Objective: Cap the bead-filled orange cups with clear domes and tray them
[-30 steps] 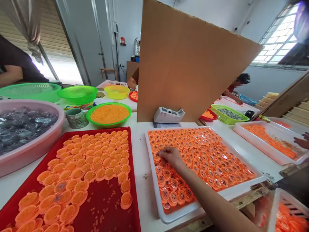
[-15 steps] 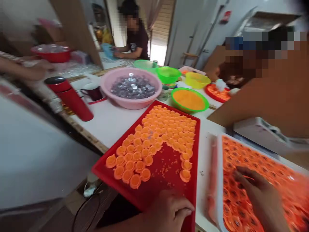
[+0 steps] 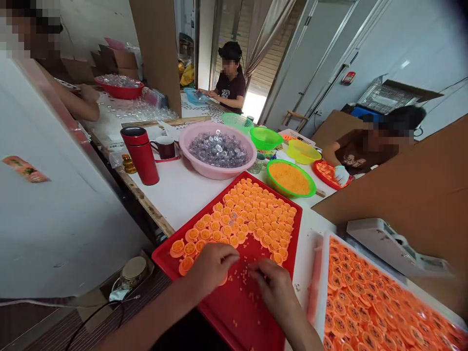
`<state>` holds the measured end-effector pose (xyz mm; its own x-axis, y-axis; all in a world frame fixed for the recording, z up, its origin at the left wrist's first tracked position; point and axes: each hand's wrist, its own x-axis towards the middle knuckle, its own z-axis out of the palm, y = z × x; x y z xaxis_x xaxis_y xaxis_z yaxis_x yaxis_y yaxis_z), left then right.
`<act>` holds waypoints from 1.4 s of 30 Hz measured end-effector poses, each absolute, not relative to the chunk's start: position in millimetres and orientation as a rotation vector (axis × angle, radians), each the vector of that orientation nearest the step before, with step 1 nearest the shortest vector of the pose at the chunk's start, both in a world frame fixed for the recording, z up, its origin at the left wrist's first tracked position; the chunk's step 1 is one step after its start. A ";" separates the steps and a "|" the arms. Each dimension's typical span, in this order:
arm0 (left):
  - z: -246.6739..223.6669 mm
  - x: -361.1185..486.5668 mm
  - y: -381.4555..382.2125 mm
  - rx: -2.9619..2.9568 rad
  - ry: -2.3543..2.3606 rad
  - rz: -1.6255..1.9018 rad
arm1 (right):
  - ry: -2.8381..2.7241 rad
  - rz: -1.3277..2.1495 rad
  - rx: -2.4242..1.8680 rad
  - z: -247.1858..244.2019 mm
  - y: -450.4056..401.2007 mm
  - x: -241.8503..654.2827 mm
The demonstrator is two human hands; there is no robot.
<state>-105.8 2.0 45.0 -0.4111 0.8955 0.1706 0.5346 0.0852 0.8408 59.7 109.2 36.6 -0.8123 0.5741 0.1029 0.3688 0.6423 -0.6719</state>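
Observation:
A red tray (image 3: 234,312) lies before me, its far part filled with small orange teacup-shaped pieces (image 3: 263,212). Yellow-orange grains (image 3: 244,273) are scattered on its bare middle. My left hand (image 3: 214,265) hovers over the tray's left side, thumb and fingers closed together, hiding some of the orange pieces. Facing it, my right hand (image 3: 274,282) is also closed, fingertips pinched above the grains. Whatever either hand holds is too small or hidden to name. To the right, a white bin (image 3: 321,292) is full of orange pieces with dark centres (image 3: 365,302).
Beyond the tray stand a pink basin (image 3: 186,151) of clear plastic pieces, a green bowl (image 3: 292,180) of yellow-orange grains and a red flask (image 3: 142,158). A cardboard panel (image 3: 413,185) rises at right. Several co-workers sit around the table.
My right hand has moved left from the white bin to over the red tray. My left hand has lifted from the tray's near edge towards the orange pieces. The view has shifted.

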 end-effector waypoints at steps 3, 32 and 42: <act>56.2 -150.9 2.0 1.309 2.151 1.242 | -2.589 0.831 -0.722 40.1 135.9 12.7; 58.0 -195.1 76.1 1.572 2.245 0.719 | -2.759 0.536 -0.658 14.0 184.1 -66.4; 77.8 -126.5 40.5 1.579 1.792 0.510 | -2.592 0.728 -0.906 35.8 169.4 32.8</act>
<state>-126.5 40.5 77.8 -0.0271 0.9719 -0.2339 0.7032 0.1849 0.6865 32.8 169.4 35.8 -0.7562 0.6450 0.1102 0.4933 0.6727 -0.5515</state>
